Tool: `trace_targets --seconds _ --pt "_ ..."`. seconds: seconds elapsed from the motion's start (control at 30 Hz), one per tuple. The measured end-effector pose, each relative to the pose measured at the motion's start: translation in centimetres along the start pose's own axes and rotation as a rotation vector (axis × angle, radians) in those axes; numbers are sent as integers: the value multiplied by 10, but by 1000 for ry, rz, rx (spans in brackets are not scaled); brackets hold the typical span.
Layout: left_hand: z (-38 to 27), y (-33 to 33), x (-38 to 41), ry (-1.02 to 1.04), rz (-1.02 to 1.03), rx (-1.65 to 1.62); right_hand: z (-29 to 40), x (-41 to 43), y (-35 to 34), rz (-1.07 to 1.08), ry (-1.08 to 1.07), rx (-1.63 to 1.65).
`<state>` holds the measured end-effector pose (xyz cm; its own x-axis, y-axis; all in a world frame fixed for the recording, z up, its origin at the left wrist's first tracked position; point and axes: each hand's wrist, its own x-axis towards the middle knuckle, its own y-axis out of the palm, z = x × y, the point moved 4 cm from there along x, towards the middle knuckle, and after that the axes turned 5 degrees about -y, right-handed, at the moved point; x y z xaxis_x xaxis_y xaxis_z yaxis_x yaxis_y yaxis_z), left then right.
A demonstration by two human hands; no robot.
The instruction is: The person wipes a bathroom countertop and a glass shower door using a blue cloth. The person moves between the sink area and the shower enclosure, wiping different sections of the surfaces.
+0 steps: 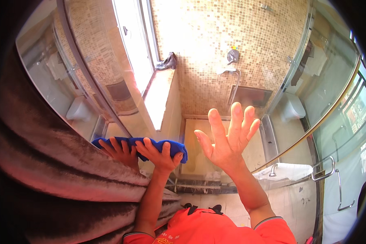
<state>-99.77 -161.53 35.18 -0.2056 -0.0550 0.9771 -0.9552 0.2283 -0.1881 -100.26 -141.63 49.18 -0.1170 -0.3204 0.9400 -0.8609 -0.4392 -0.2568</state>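
My left hand [160,157] presses a blue cloth [174,149] against a pane of glass, its fingers spread over the cloth. A reflection of that hand and of the cloth shows just to the left. Held up with the fingers apart, my right hand [230,138] has nothing in it; its palm faces the clear glass in front of a shower area. Whether this palm touches the glass I cannot tell.
A dark velvety curtain [64,170] hangs at the left. Behind the glass are a hand shower [227,71], a mixer valve [232,56] and a black shoe [167,62] on the window ledge [160,97]. Metal door handles [324,174] stand out at the right.
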Motion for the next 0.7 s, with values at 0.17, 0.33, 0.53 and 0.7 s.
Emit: trace_targets --seconds 0.17,0.33,0.53,0.7 --pt "-3 2 -23 -6 12 -12 1 1 0 14 -32 -9" --pt "-4 4 -25 2 13 -29 1 -1 1 7 -19 -22" --pt "-3 5 -26 6 4 -31 10 -47 8 71 60 -22" --pt "3 7 -32 15 18 -49 12 -84 17 -10 72 -112"
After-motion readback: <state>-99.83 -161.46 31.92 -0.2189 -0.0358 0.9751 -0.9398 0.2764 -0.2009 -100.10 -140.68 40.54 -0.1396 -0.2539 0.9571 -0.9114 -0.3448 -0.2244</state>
